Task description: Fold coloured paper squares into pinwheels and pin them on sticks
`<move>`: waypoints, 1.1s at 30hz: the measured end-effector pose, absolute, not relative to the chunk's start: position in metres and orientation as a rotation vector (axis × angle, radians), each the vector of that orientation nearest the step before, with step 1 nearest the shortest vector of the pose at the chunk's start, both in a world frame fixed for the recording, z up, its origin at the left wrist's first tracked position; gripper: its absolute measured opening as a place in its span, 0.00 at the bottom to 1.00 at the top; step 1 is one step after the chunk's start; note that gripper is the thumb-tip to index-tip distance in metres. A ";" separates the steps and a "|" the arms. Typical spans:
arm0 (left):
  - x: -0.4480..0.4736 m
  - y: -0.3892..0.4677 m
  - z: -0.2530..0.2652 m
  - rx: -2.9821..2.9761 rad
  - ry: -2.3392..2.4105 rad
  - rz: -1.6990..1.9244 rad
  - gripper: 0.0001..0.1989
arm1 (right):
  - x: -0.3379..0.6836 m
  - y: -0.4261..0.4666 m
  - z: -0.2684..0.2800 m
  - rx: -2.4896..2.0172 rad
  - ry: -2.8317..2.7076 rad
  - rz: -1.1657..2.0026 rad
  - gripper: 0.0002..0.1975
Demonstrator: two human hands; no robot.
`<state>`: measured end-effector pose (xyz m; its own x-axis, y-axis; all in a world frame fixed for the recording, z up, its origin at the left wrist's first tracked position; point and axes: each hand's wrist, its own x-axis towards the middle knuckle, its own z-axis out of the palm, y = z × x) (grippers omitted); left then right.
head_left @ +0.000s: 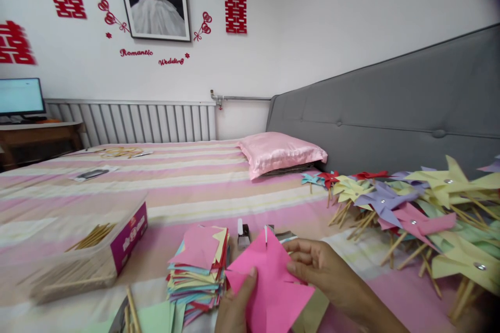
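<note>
A bright pink paper square, slit in from its corners, is held up in front of me. My left hand grips its left side, thumb on top. My right hand pinches its right edge between thumb and fingers. Just left of the sheet stands a stack of coloured cut papers, with pink ones on top. Behind the sheet are a small dark and white object, whose kind I cannot make out, and a brown piece, partly hidden.
At left, a clear plastic box holds several thin wooden sticks. Green paper and loose sticks lie at the front. Finished paper pinwheels crowd the right side by the grey headboard. A pink pillow lies farther back.
</note>
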<state>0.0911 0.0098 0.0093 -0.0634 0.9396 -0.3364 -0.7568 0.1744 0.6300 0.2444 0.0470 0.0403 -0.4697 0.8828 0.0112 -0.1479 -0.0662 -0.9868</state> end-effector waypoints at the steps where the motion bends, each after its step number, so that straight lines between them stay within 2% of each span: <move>1: 0.090 0.011 0.008 0.277 0.827 1.414 0.24 | 0.245 0.047 0.040 -0.827 -1.406 1.649 0.21; 11: 0.091 0.003 0.020 0.319 0.969 1.509 0.25 | 0.244 0.045 0.044 -0.878 -1.482 1.454 0.23; 17: 0.084 0.003 0.024 0.191 1.138 1.619 0.14 | 0.249 0.044 0.055 -1.006 -1.531 1.175 0.14; 21: 0.082 0.002 0.024 0.114 1.111 1.694 0.15 | 0.251 0.040 0.054 -0.946 -1.677 1.233 0.08; 25: 0.085 0.000 0.023 0.156 1.059 1.685 0.18 | 0.246 0.034 0.050 -0.791 -1.859 1.480 0.14; 28: 0.088 0.000 0.023 0.171 1.042 1.654 0.19 | 0.242 0.031 0.049 -0.825 -1.919 1.437 0.15; 33: 0.093 0.002 0.023 0.165 0.966 1.577 0.23 | 0.241 0.030 0.052 -0.856 -1.962 1.303 0.11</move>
<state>0.0933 0.0025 0.0228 -0.2717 0.8744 -0.4021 -0.7557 0.0649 0.6517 0.2414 0.0304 0.0524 -0.5940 0.7914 0.1443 0.1740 0.3015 -0.9374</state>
